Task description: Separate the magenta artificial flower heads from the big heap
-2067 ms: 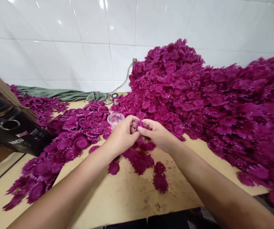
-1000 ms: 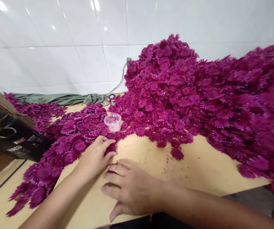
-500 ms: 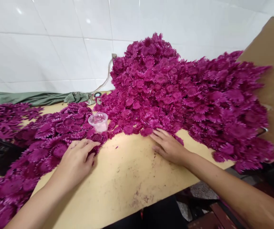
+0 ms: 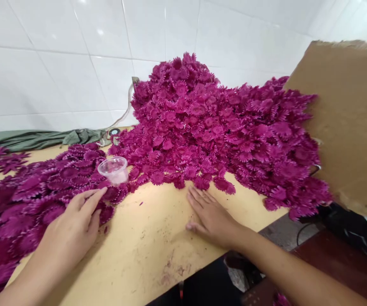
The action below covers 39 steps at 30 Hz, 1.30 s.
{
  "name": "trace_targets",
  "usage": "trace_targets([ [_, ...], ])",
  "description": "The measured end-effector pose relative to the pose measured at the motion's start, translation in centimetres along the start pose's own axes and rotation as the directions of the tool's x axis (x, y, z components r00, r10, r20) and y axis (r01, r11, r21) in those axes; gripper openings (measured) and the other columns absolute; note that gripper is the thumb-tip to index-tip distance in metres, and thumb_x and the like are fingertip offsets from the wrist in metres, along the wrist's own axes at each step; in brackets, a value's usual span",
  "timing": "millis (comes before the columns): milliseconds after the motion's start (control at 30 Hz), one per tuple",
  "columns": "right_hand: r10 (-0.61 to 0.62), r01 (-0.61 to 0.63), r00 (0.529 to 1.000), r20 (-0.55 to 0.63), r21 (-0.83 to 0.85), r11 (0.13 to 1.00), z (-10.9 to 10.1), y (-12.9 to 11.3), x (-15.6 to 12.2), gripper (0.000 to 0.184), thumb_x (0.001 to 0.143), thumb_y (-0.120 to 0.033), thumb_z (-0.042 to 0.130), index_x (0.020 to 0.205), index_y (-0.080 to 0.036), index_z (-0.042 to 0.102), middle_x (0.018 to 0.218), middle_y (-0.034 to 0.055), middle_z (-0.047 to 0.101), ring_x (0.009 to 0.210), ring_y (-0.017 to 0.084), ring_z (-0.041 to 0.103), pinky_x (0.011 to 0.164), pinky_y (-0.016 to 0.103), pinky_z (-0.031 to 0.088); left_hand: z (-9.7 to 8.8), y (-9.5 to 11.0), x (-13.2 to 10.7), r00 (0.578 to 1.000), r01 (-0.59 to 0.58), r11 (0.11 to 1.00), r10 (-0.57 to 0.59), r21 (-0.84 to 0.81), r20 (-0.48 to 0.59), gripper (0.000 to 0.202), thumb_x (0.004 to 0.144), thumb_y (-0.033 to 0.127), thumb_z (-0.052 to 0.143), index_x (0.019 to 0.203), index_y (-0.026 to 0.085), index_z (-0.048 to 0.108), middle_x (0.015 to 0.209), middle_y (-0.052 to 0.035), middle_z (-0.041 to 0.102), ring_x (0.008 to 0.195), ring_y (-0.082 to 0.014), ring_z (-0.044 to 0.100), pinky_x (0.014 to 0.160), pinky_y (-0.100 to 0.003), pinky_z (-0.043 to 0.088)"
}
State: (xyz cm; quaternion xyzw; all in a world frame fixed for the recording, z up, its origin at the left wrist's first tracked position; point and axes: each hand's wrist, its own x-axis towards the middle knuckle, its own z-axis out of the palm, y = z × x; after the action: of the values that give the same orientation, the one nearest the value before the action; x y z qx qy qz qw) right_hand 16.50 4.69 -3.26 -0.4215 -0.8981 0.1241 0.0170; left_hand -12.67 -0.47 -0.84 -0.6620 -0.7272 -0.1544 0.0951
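At 5 o'clock, the right hand is palm down on the tabletop, thumb stretched away from its fingers, tips by the big flower heap at 12 o'clock. At 8 o'clock, the left hand is by the low flower heap, thumb and pointer apart. A clear cup sits at 9 o'clock.

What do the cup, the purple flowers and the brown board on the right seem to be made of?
Cup: probably clear, glossy plastic; its thin wall is see-through.
Flowers: thin, mostly matte petals suggest fabric or soft plastic; the picture leaves it open.
Board: most likely cardboard, dull brown, with a ragged top edge.
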Motion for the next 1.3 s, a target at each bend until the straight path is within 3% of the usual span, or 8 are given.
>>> trace_targets([
  [167,0.091,-0.091,0.996,0.015,0.089,0.992,-0.9,-0.1,1.5,0.082,0.081,-0.057,0.037,0.138,-0.002,0.018,0.145,0.0167,0.008,0.135,0.028,0.008,0.111,0.043,0.009,-1.0,-0.3,-0.1,0.996,0.024,0.999,-0.026,0.025,0.085,0.047,0.08,0.033,0.023,0.114,0.024,0.054,0.086,-0.0051,0.07,0.067,-0.026,0.066,0.058,-0.04,0.053],
  [300,0.098,-0.068,0.994,-0.042,0.46,0.886,-2.7,-0.6,1.4,0.08,0.079,-0.063,0.032,0.135,-0.006,0.031,0.143,0.0169,0.023,0.133,0.028,0.019,0.11,0.046,0.013,-1.1,-0.4,0.4,0.999,0.019,0.999,-0.017,-0.033,0.041,0.053,0.078,0.036,0.028,0.125,0.02,0.043,0.109,-0.0076,0.064,0.09,-0.0263,0.063,0.069,-0.037,0.053],
  [467,0.008,-0.078,0.997,0.078,0.98,0.184,-6.8,-1.8,4.3,0.076,0.085,-0.057,-0.001,0.133,-0.008,0.032,0.133,0.0174,0.043,0.117,0.02,0.048,0.102,0.04,0.033,0.4,-0.1,0.6,0.996,-0.036,0.989,0.048,-0.144,0.076,0.041,0.078,0.036,0.032,0.104,0.021,0.059,0.11,-0.0072,0.063,0.095,-0.0239,0.061,0.079,-0.034,0.05],
  [567,0.038,-0.151,0.988,0.15,0.989,0.007,-7.8,-2.3,6.9,0.074,0.086,-0.054,-0.002,0.133,-0.006,0.028,0.131,0.0196,0.044,0.109,0.019,0.055,0.099,0.037,0.038,0.9,0.0,0.4,0.984,-0.044,0.979,0.077,-0.201,0.158,0.034,0.081,0.032,0.033,0.089,0.024,0.064,0.097,-0.0036,0.068,0.088,-0.0218,0.063,0.077,-0.033,0.049],
  [767,0.039,0.018,0.998,-0.041,0.885,0.466,-8.9,-5.5,11.7,0.061,0.088,-0.054,0.018,0.111,-0.009,0.053,0.12,0.0173,0.055,0.108,0.019,0.054,0.093,0.034,0.04,0.6,0.1,0.0,0.983,-0.038,0.971,0.08,-0.238,0.168,0.029,0.082,0.026,0.035,0.088,0.022,0.063,0.09,-0.0036,0.068,0.082,-0.0191,0.062,0.074,-0.031,0.047],
  [900,-0.248,0.297,0.953,-0.175,0.37,0.88,-10.1,-10.0,14.9,0.055,0.082,-0.06,0.033,0.087,-0.014,0.064,0.092,0.0095,0.067,0.089,0.021,0.06,0.083,0.034,0.042,0.9,0.3,0.0,0.982,-0.015,0.971,0.059,-0.24,0.178,0.027,0.083,0.026,0.038,0.093,0.023,0.062,0.094,-0.0047,0.066,0.084,-0.0197,0.061,0.072,-0.031,0.046],
  [1100,-0.256,0.327,0.925,0.282,-0.241,0.914,-9.2,-14.4,19.3,0.044,0.071,-0.056,0.053,0.078,-0.015,0.065,0.078,0.0082,0.067,0.082,0.023,0.062,0.085,0.036,0.039,1.2,0.2,-0.4,0.969,-0.006,0.969,0.067,-0.248,0.236,0.026,0.083,0.022,0.037,0.091,0.022,0.062,0.087,-0.0053,0.065,0.083,-0.0202,0.06,0.074,-0.031,0.044],
  [1300,-0.176,0.327,0.904,0.389,-0.365,0.872,-7.8,-14.9,21.3,0.052,0.058,-0.052,0.068,0.091,-0.012,0.063,0.098,0.0133,0.065,0.103,0.031,0.055,0.099,0.045,0.026,1.0,-0.7,-0.5,0.973,-0.025,0.958,0.088,-0.285,0.211,0.023,0.083,0.023,0.038,0.083,0.02,0.06,0.085,-0.0052,0.065,0.081,-0.0207,0.06,0.071,-0.032,0.043],
])
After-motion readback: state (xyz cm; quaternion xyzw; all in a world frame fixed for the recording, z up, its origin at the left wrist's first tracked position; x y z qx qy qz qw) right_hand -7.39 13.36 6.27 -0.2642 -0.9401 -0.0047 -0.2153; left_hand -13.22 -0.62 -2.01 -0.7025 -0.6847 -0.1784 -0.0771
